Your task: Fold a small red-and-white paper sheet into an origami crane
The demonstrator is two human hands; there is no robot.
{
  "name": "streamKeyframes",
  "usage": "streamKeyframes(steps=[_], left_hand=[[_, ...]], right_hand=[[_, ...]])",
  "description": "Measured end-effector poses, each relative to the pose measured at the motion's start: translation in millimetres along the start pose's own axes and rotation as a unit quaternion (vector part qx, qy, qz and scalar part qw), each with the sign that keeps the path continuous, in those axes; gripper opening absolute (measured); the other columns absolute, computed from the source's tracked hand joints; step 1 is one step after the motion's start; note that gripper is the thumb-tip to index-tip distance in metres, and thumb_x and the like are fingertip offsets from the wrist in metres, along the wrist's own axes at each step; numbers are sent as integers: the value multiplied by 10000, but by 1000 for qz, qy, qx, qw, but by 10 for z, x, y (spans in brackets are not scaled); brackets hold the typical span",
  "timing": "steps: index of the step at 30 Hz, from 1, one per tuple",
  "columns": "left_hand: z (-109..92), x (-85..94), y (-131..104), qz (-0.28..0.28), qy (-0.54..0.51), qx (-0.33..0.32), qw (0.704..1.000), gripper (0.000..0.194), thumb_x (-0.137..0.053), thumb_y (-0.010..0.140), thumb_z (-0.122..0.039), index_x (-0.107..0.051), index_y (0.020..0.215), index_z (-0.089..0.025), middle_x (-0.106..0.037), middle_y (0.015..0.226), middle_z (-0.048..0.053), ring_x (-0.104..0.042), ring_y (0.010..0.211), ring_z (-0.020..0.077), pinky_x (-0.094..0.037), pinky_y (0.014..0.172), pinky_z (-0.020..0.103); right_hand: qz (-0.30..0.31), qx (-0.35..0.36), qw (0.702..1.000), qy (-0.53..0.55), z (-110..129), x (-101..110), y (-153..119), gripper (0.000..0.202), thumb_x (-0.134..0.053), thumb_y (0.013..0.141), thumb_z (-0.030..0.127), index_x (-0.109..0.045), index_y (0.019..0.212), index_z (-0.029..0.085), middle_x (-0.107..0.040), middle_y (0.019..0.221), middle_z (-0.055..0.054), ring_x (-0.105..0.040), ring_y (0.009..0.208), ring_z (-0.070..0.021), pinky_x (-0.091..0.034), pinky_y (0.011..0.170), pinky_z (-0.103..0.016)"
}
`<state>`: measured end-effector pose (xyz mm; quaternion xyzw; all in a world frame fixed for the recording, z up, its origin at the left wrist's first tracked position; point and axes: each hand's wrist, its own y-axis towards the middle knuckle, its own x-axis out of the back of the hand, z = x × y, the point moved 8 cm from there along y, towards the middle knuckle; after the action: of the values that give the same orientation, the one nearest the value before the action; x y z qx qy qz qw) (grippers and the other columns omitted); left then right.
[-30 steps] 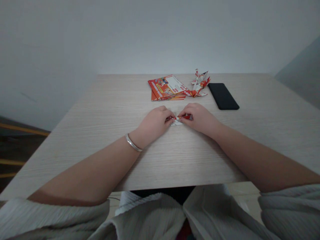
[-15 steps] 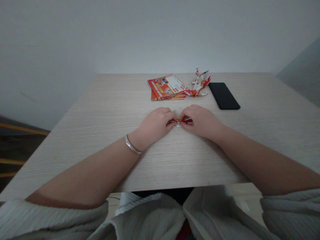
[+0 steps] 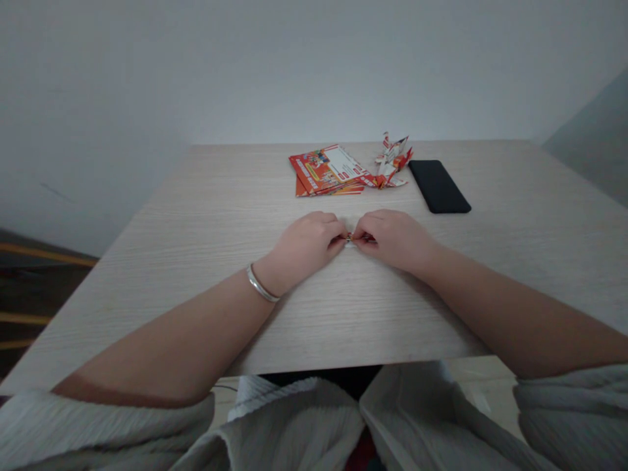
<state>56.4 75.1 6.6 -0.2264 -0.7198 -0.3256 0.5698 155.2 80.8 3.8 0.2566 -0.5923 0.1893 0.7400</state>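
Note:
Both hands meet over the middle of the table, pinching a small piece of folded paper (image 3: 350, 238) printed in red and white. My left hand (image 3: 310, 245), with a silver bangle at its wrist, is closed on the paper's left end. From the other side, my right hand (image 3: 395, 239) grips the right end between thumb and fingers. Only a narrow strip of the paper shows between the fingertips; the rest of it is hidden by the hands.
Behind the hands lies a stack of red and orange printed leaflets (image 3: 326, 170). Folded paper cranes (image 3: 392, 162) in the same print sit at its right. A black phone (image 3: 439, 186) rests farther right on the pale wooden table (image 3: 206, 216), which meets a wall.
My fingers have closed further over the folded paper, so less of it shows. The right hand sits slightly lower; the leaflets, cranes and phone stay in place.

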Motion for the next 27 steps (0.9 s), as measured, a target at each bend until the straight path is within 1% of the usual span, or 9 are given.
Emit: streamKeyframes(steps=[4,8,14,18,21,24,27], left_hand=[[21,11,7,10,32,12,999,245,-491,970,-233,-711,958,-126,-693,924,106,-637,914,240,-506,836,361],[81,16,-9,16,55,36,998,223,-495,945,-220,-698,915,-134,-677,904,105,-635,878,239,-501,784,355],[37,3,15,4,46,15,999,222,-482,958,-221,-688,959,-137,-682,928,100,-629,907,235,-496,821,360],[43,-4,17,10,49,21,999,228,-478,954,-226,-684,915,-137,-678,897,97,-628,886,233,-496,799,354],[64,1,1,8,52,22,998,213,-486,935,-213,-681,890,-143,-675,890,94,-627,875,229,-495,778,347],[99,15,-13,8,50,30,998,195,-498,917,-202,-679,875,-146,-675,887,90,-629,865,224,-494,775,341],[129,35,-18,15,42,44,998,183,-509,901,-186,-685,873,-145,-680,888,88,-631,843,219,-495,774,340]], right_hand=[[-20,1,1000,16,-17,7,19,108,-614,891,216,-714,888,176,-732,890,-76,-639,838,-208,-429,786,-318],[-23,1,999,25,-63,-3,20,115,-626,888,225,-724,913,171,-733,895,-83,-644,852,-216,-440,792,-322],[-30,7,999,14,-32,-16,39,142,-596,890,194,-729,910,150,-726,894,-100,-647,877,-225,-452,819,-329],[-31,15,999,0,-10,-25,49,167,-582,895,204,-732,934,143,-724,925,-110,-641,907,-236,-453,837,-335],[-24,19,999,-16,-28,-36,40,169,-566,897,195,-730,911,156,-720,930,-103,-636,916,-234,-449,841,-336],[-21,9,999,-28,-65,-14,18,166,-561,895,198,-727,895,180,-718,936,-83,-633,899,-220,-445,789,-325],[-13,-21,999,-43,-122,27,-6,159,-569,883,202,-728,873,195,-723,937,-70,-632,855,-210,-427,707,-320]])
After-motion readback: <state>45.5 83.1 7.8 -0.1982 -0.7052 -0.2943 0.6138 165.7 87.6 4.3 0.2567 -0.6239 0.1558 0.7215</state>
